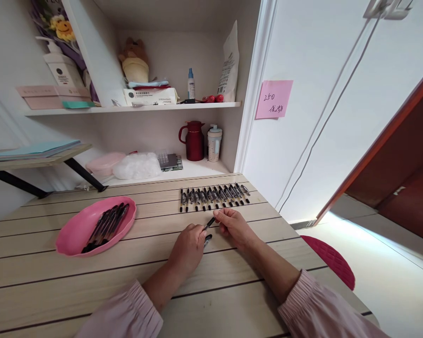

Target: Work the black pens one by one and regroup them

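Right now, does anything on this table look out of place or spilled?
Nothing stands out: the row of pens looks orderly, the pink tray sits flat with more pens inside, and no spill shows.

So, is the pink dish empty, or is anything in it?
Not empty: several dark pens lie bunched together in the pink dish.

The counter (155,286) looks like matt, grained wood. The dish (78,219) is smooth plastic with a soft sheen; the pens (187,199) lined up look like shiny plastic. The 2 sleeves (127,310) are matt, puckered cloth. The jug (195,144) is glossy, the note (273,99) matt paper.
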`<state>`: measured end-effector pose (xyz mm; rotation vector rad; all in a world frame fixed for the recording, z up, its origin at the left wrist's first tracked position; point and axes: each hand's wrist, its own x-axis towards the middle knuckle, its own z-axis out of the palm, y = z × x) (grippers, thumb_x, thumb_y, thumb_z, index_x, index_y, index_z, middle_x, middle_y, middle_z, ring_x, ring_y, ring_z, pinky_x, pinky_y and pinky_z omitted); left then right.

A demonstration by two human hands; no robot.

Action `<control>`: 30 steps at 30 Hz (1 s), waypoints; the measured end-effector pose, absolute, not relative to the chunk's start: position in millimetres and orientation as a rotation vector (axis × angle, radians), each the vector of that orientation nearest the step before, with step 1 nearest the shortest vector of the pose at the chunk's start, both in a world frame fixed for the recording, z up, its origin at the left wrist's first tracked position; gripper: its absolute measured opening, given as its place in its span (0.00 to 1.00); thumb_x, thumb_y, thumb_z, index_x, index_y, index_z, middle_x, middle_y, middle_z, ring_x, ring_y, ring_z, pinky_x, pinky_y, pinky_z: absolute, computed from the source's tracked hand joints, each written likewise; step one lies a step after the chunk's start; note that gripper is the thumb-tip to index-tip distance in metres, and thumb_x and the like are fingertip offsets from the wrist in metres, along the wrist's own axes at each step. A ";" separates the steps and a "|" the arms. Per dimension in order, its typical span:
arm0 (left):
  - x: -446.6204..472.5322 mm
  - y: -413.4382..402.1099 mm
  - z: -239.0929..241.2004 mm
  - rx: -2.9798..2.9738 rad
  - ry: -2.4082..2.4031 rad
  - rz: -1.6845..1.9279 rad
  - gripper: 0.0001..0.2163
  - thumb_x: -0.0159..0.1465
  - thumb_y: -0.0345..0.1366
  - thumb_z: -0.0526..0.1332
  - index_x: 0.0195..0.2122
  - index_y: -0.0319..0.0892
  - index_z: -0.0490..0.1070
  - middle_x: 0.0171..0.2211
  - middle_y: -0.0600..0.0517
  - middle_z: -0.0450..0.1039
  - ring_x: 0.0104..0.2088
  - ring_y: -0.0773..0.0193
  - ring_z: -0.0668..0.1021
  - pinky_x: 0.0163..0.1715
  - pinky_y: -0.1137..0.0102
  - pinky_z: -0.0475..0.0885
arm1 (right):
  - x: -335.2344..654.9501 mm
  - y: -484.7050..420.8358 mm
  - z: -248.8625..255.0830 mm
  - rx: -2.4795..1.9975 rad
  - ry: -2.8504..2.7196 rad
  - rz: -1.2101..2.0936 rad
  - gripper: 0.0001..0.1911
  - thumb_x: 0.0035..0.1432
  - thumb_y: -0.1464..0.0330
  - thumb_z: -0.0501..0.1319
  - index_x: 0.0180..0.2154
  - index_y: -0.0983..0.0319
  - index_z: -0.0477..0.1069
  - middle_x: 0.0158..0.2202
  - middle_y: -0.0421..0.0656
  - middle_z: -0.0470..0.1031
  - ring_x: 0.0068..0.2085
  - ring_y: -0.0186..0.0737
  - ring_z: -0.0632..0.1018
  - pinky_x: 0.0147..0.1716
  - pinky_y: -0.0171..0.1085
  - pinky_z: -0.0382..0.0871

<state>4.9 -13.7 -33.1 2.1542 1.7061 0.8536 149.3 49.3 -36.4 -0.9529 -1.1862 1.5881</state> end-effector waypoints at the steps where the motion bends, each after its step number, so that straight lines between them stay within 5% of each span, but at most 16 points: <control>1: 4.8 -13.8 -33.1 2.151 1.705 0.855 0.14 0.62 0.35 0.45 0.25 0.42 0.66 0.25 0.51 0.66 0.29 0.63 0.69 0.31 0.70 0.61 | 149.5 49.2 -36.0 -0.936 -1.180 1.611 0.16 0.43 0.57 0.63 0.23 0.63 0.64 0.19 0.35 0.65 0.15 0.23 0.59 0.12 0.28 0.45; 14: 4.2 -17.1 -32.0 2.086 1.819 0.854 0.08 0.57 0.37 0.52 0.23 0.42 0.65 0.24 0.52 0.67 0.27 0.64 0.69 0.28 0.71 0.60 | 150.0 51.7 -35.4 -0.991 -1.244 1.486 0.16 0.44 0.56 0.61 0.25 0.62 0.64 0.22 0.36 0.69 0.15 0.23 0.62 0.12 0.27 0.49; 20: 0.6 -18.0 -33.0 1.922 1.835 0.761 0.01 0.48 0.30 0.57 0.21 0.41 0.66 0.19 0.55 0.66 0.22 0.68 0.68 0.23 0.74 0.57 | 149.5 58.5 -47.4 -1.154 -1.402 1.315 0.10 0.46 0.63 0.60 0.21 0.62 0.64 0.15 0.35 0.65 0.13 0.25 0.61 0.12 0.28 0.50; 30: 5.4 -16.8 -25.5 1.345 1.477 1.118 0.09 0.54 0.40 0.56 0.27 0.39 0.66 0.19 0.58 0.63 0.16 0.74 0.58 0.18 0.76 0.54 | 142.1 33.8 -34.1 -0.784 -1.261 1.945 0.15 0.40 0.62 0.66 0.27 0.64 0.68 0.21 0.38 0.69 0.20 0.26 0.68 0.16 0.27 0.57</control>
